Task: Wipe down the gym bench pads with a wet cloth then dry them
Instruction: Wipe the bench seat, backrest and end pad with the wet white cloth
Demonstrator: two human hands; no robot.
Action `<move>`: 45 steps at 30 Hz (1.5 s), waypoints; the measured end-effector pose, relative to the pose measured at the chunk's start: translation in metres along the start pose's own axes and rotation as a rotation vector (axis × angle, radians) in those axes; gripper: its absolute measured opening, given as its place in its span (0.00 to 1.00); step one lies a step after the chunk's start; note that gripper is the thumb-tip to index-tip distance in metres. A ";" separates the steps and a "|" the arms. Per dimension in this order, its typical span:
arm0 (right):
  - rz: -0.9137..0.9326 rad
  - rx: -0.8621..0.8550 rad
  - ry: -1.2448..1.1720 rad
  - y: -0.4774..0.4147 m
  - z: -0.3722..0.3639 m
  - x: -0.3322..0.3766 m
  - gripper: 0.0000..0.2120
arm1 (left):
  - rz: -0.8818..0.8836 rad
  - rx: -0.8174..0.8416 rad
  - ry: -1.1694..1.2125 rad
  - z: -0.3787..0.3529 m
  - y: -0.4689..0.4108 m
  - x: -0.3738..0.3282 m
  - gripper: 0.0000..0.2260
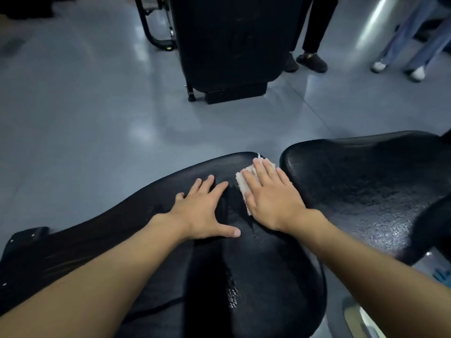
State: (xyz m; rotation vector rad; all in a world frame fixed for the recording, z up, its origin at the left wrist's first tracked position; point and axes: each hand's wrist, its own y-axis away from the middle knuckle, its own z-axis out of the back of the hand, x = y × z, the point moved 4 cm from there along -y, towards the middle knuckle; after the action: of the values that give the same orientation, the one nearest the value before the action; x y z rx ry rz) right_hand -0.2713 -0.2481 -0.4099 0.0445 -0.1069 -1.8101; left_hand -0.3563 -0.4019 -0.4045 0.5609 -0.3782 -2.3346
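Under my R fingers (262,170), straight and flat, the cloth (241,182) sits pressed on the near pad (268,276), by its far edge. L hand (202,211) is spread flat beside it, gripping nothing. I'd go w/ even pressure and overlapping strokes. Pad surface is wet-beaded; 2nd pad (366,186) just right of it. Glossy grey floor (97,106), onlookers' legs (314,28) beyond.

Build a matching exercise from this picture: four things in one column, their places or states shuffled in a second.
1. left hand
2. right hand
3. cloth
4. white shoes

a. on the floor, top right
b. pale, pinned under a palm
c. bare on the black pad, fingers spread
d. flat on top of the cloth

Pairs: 1-c, 2-d, 3-b, 4-a.
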 end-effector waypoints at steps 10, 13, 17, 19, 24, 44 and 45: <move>-0.163 0.004 -0.028 -0.063 0.003 0.005 0.28 | -0.120 0.013 0.041 -0.003 -0.013 0.018 0.54; -0.190 0.065 -0.020 -0.075 0.014 0.004 0.27 | -0.142 -0.015 0.046 -0.004 -0.016 0.024 0.57; -0.133 -0.001 -0.063 -0.075 0.020 0.006 0.25 | -0.170 -0.072 0.044 -0.008 -0.022 0.027 0.61; -0.128 -0.033 -0.074 -0.074 0.016 0.007 0.25 | -0.173 -0.090 0.046 -0.007 -0.023 0.029 0.60; -0.131 0.014 0.001 -0.046 0.006 0.003 0.30 | -0.190 -0.171 0.063 -0.012 -0.018 0.031 0.59; -0.079 -0.031 0.123 0.221 -0.012 0.041 0.34 | -0.207 -0.238 0.040 -0.011 -0.007 0.028 0.53; -0.090 -0.009 0.111 0.223 -0.014 0.042 0.36 | -0.206 -0.240 0.044 -0.011 -0.007 0.027 0.53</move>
State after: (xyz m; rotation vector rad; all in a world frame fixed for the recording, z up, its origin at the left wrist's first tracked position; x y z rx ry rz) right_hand -0.0649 -0.3421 -0.4011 0.1458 -0.0181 -1.8936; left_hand -0.3732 -0.4167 -0.4251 0.5543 -0.0173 -2.5125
